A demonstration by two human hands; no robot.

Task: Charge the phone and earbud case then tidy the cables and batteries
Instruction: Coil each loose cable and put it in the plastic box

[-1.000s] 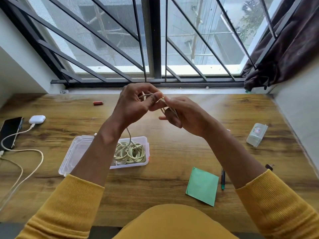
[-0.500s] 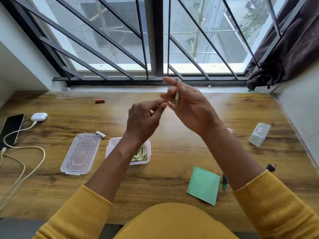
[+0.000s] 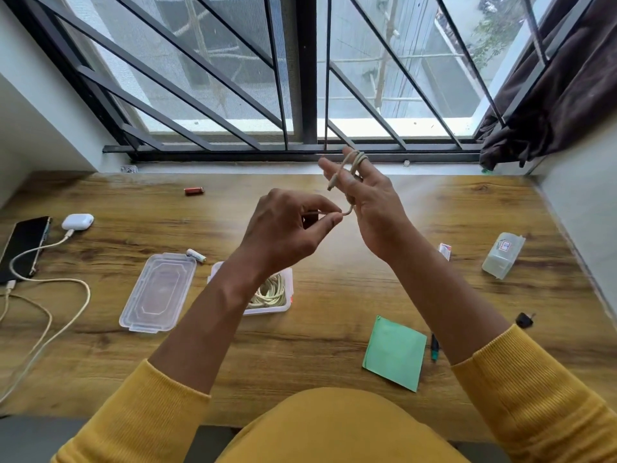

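Observation:
My right hand (image 3: pixel 365 198) is raised over the desk with its fingers spread, and a beige cable (image 3: pixel 352 163) is looped round two of them. My left hand (image 3: pixel 287 228) pinches the cable's other end just left of the right palm. Below my left forearm, a clear plastic box (image 3: pixel 283 307) holds coiled cream cables (image 3: pixel 268 294). Its lid (image 3: pixel 158 292) lies to the left. A black phone (image 3: pixel 23 247) and a white earbud case (image 3: pixel 77 221) sit at the far left, each with a white cable plugged in. One white battery (image 3: pixel 196 254) and one red battery (image 3: pixel 194 191) lie loose.
A green sticky-note pad (image 3: pixel 395 354) and a pen (image 3: pixel 434 347) lie at the front right. A small clear container (image 3: pixel 502 255) stands near the right wall, with a small packet (image 3: pixel 445 250) left of it and a black clip (image 3: pixel 524 319) below. White charging cables (image 3: pixel 50 312) trail over the left edge.
Both hands rose and moved apart. The cable came up out of the box and is now wound round my right fingers. The lid now lies beside the box.

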